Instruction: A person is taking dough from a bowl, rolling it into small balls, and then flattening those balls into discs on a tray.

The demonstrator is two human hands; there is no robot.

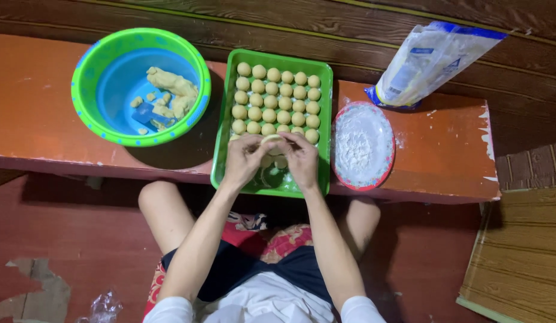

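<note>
Both hands meet over the near half of a green rectangular tray (221, 134) that sits on a low orange wooden bench. My left hand (245, 158) and my right hand (302, 158) pinch one pale yellow piece of dough (271, 141) between their fingertips. Several rows of small yellow dough balls (277, 100) fill the tray's far half. More dough pieces lie under my hands, partly hidden.
A green-rimmed blue bowl (89, 90) with leftover dough lumps (173, 90) stands left of the tray. Right of it is an oval red-rimmed plate (386, 170) of white flour, and behind that a plastic bag of flour (427, 63). The bench (445, 149) edge runs just past my knees.
</note>
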